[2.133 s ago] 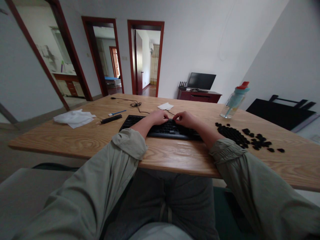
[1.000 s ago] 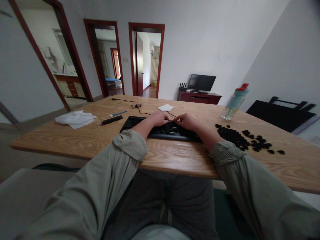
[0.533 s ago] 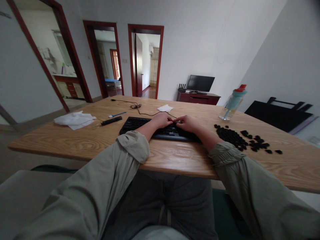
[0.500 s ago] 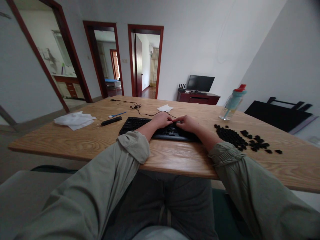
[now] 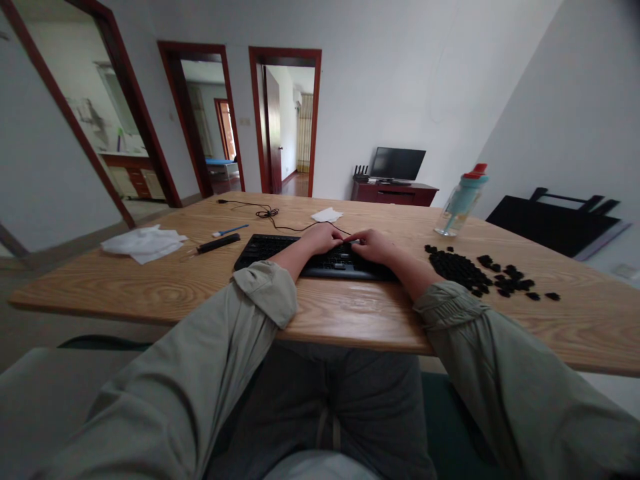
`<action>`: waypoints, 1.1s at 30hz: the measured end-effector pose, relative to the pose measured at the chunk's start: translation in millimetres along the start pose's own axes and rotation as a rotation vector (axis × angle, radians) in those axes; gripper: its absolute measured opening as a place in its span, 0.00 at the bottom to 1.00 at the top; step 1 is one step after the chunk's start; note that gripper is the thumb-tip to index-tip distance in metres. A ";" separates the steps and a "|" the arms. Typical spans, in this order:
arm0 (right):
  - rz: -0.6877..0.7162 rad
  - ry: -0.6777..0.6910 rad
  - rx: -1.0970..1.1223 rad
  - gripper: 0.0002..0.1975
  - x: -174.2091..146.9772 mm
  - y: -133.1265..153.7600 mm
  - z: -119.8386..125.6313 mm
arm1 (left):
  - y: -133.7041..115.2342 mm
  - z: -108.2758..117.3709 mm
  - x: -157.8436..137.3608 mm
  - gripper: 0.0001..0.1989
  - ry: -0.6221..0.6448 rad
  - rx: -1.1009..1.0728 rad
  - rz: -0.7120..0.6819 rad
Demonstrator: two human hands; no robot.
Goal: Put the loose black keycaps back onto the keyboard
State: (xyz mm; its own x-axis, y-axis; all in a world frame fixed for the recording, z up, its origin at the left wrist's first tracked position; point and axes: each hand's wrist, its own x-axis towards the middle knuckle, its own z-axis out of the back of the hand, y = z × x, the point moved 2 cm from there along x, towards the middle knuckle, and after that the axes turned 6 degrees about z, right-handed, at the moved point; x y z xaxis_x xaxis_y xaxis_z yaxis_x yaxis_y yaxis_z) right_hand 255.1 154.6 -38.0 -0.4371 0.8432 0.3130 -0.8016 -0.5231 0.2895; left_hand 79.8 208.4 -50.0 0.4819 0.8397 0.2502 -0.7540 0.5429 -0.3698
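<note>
A black keyboard lies on the wooden table in front of me, with small silvery patches among its keys. My left hand rests over its upper middle, fingers bent together at the keys; anything in them is too small to make out. Close on its right, my right hand points its index finger left towards the left fingertips, thumb apart below it. No object shows in the right hand. Right of the keyboard lies a heap of loose black keycaps, several scattered beside it.
On the left lie crumpled white tissues, a dark-handled tool and a blue-handled brush. A black cable runs behind the keyboard near a white tissue. A clear bottle with a red lid stands at the back right.
My right index finger has stretched out, and its thumb has parted from it. My left hand stays at nearly the same keys. The whole view has shifted slightly.
</note>
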 end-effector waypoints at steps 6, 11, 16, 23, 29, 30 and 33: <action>0.011 -0.013 -0.018 0.20 1.4 -2.5 -3.1 | 2.3 2.0 -1.8 0.12 -0.016 -0.065 -0.001; 0.032 -0.020 0.010 0.19 3.0 -2.4 -5.2 | -0.1 4.4 -2.4 0.11 -0.031 -0.006 -0.001; 0.037 -0.120 0.089 0.18 3.5 -6.6 4.4 | -4.3 5.6 -0.5 0.11 -0.046 0.080 -0.030; -0.071 -0.360 0.166 0.20 -10.7 -35.2 30.9 | -8.0 8.2 2.9 0.13 0.007 0.032 -0.042; -0.050 -0.425 0.203 0.20 -24.7 -29.8 45.4 | -9.2 13.1 3.0 0.12 0.081 0.086 -0.050; -0.038 -0.434 0.216 0.20 -26.8 -27.6 48.2 | -9.9 14.2 1.9 0.12 0.085 0.100 -0.063; 0.029 -0.423 0.253 0.18 -34.2 -23.0 57.3 | -11.2 15.7 -1.9 0.12 0.096 0.132 -0.129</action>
State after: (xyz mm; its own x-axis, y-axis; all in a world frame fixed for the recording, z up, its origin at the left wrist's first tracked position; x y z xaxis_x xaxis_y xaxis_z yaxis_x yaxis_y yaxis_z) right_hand 311.9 130.7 -3.5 -0.2120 0.7308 0.6488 -0.6447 -0.6036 0.4692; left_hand 80.3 200.6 -32.3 0.6138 0.7639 0.1994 -0.7321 0.6453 -0.2182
